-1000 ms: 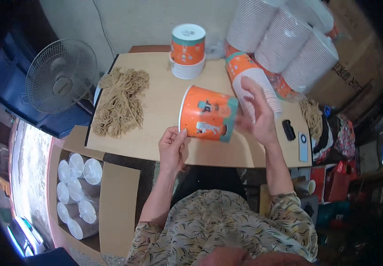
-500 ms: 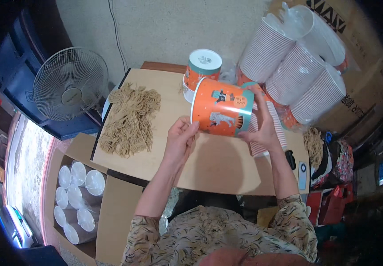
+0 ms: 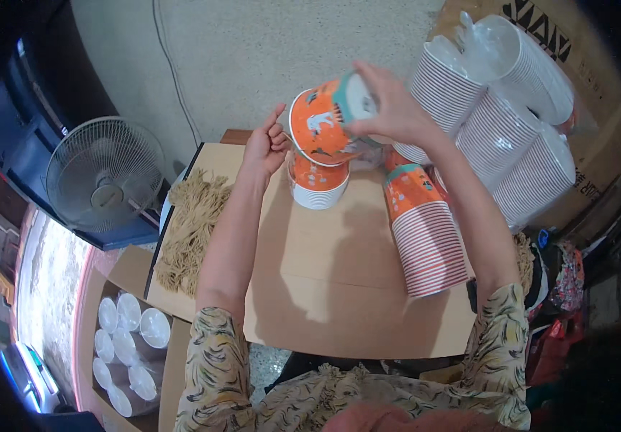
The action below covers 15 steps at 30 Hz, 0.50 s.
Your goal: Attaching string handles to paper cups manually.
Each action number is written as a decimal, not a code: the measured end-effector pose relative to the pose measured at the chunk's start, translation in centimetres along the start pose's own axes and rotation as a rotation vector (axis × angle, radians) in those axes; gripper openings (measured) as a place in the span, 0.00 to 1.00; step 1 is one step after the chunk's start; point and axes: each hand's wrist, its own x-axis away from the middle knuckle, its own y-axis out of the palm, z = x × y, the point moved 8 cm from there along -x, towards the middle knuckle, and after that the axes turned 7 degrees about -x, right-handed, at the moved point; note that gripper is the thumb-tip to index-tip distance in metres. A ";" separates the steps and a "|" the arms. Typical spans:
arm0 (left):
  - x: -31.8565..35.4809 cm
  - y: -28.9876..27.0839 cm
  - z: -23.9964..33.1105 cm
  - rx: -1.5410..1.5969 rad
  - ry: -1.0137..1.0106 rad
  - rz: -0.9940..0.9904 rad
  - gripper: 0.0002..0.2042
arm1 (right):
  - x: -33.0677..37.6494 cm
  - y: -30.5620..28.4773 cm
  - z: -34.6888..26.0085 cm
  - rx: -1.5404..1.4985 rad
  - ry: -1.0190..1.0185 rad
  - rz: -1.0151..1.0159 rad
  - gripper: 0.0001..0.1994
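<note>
- Above the far end of the bench (image 3: 339,288), the right hand (image 3: 390,108) holds an orange paper cup (image 3: 321,126) tilted on its side, fingers closed over its teal-rimmed end; the cup hangs just over a short nested stack of orange cups (image 3: 316,183)
- Left hand (image 3: 266,147) stands beside the cup with fingers spread and not gripping; contact with the cup wall cannot be confirmed
- Risk: a one-hand grip on the rim end can let the tilted cup roll out and drop onto the short stack
- Risk: a cup seated at an angle can jam or crease its thin wall, and can push the short stack over
- Risk: the right forearm crosses over a long lying stack of orange cups (image 3: 425,234); a sweep of the elbow can roll it off the bench edge
- Risk: the bagged white cup stacks (image 3: 501,137) lean close beside the right hand; a knock can shift them
- Risk: the bundle of tan strings (image 3: 192,230) lies near the left arm and can be dragged by the sleeve
</note>
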 end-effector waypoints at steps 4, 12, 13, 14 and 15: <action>-3.6 -4.5 -1.9 0.002 -0.055 0.020 0.15 | -4.0 3.5 1.6 -0.029 0.017 -0.113 0.54; -1.8 -14.3 -9.1 0.104 -0.285 0.235 0.04 | -2.6 12.0 4.4 -0.014 0.364 -0.198 0.55; -1.1 -15.1 -10.2 0.035 -0.307 0.338 0.04 | -2.0 13.1 4.7 -0.048 0.375 -0.201 0.55; 0.0 -16.0 -11.3 -0.035 -0.328 0.441 0.04 | -1.3 14.1 5.0 -0.053 0.392 -0.198 0.55; 1.4 -15.8 -12.3 -0.019 -0.379 0.445 0.06 | -0.7 14.8 5.2 -0.001 0.403 -0.166 0.55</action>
